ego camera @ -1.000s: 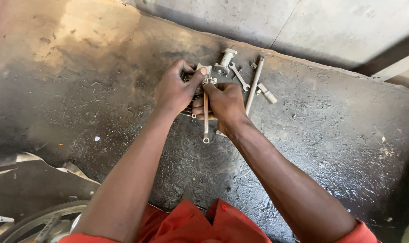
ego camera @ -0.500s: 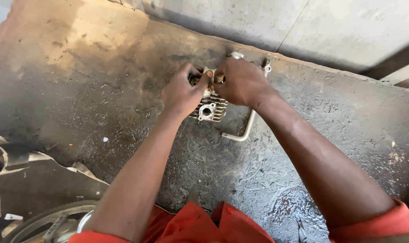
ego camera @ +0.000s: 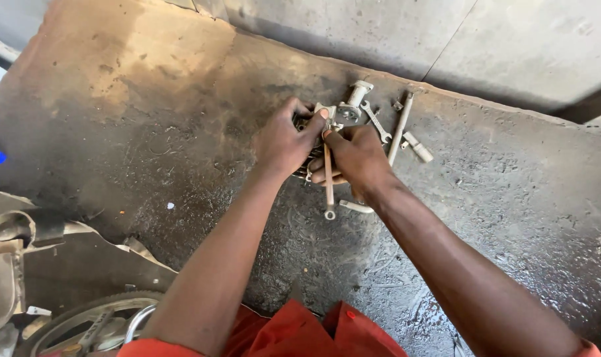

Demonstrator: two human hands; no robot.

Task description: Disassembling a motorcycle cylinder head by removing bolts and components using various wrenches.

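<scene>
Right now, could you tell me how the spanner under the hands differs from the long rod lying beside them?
The spanner sits between the left hand and right hand, partly covered; the long rod lies free on the floor, touched by neither. The spanner ends in a small ring near the person; the rod shows a plain straight shaft. The rod looks longer. Both are pale, dusty metal.

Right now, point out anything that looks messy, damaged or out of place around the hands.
Nothing looks broken. Both hands, left and right, grip a small finned metal engine part with a long slim ring-ended wrench. Loose grey metal spanners and a rod lie scattered beside them on the oil-blackened concrete floor.
</scene>
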